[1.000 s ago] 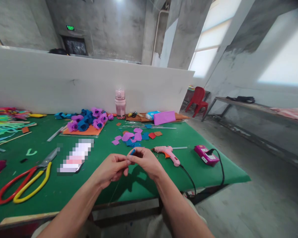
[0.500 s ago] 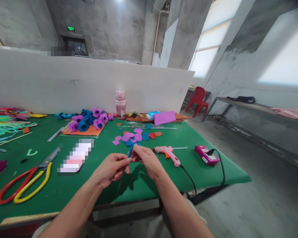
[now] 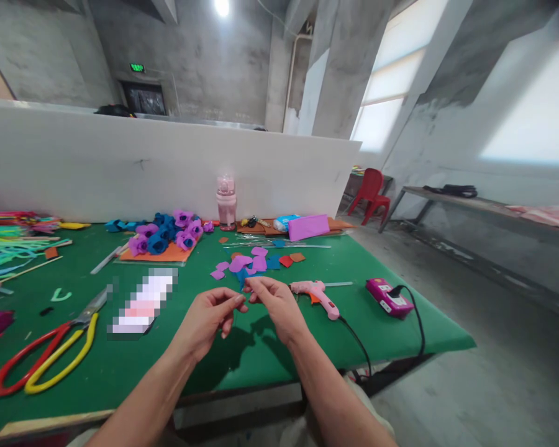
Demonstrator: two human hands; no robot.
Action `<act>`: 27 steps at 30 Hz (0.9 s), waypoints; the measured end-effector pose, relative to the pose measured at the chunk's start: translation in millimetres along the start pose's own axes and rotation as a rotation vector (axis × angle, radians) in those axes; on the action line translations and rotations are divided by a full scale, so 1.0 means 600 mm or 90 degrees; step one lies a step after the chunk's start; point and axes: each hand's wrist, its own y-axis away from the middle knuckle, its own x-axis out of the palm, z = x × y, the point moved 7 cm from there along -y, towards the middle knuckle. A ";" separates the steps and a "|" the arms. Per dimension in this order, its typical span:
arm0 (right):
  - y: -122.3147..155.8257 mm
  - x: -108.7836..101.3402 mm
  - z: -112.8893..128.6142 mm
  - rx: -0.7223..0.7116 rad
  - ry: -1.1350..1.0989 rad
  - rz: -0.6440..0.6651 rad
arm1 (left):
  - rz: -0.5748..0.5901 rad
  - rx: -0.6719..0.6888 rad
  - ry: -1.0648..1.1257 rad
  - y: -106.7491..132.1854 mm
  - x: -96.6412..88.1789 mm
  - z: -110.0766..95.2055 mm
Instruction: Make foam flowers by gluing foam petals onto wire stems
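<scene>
Over the near part of the green table (image 3: pixel 270 360), left hand (image 3: pixel 209 315) and right hand (image 3: pixel 276 302) meet fingertip to fingertip, each pinching a small blue piece (image 3: pixel 241 280) held just above the cloth, apparently mid-shaping. Glue gun (image 3: pixel 315 290) lies just right of the right hand, scissors (image 3: pixel 51 354) well left; cut felt shapes (image 3: pixel 249 262) beyond, finished flowers (image 3: pixel 168 228) farther back. Further shaping would call for a firm pinch and small finger turns

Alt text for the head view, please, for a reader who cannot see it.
The left hand and right hand pinch a small blue piece above a green table. A pink glue gun lies right of them, large scissors left.
</scene>
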 end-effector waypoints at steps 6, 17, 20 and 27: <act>0.002 0.000 0.007 -0.053 0.049 -0.041 | 0.015 0.014 -0.009 0.000 0.007 0.004; -0.001 -0.003 0.008 -0.059 0.038 -0.042 | 0.000 0.036 0.008 -0.005 0.006 0.009; 0.002 0.000 0.011 -0.089 0.101 -0.034 | -0.013 0.037 -0.009 -0.003 0.006 0.007; 0.005 0.004 0.014 -0.095 0.122 -0.037 | -0.037 0.057 -0.122 -0.001 0.000 0.000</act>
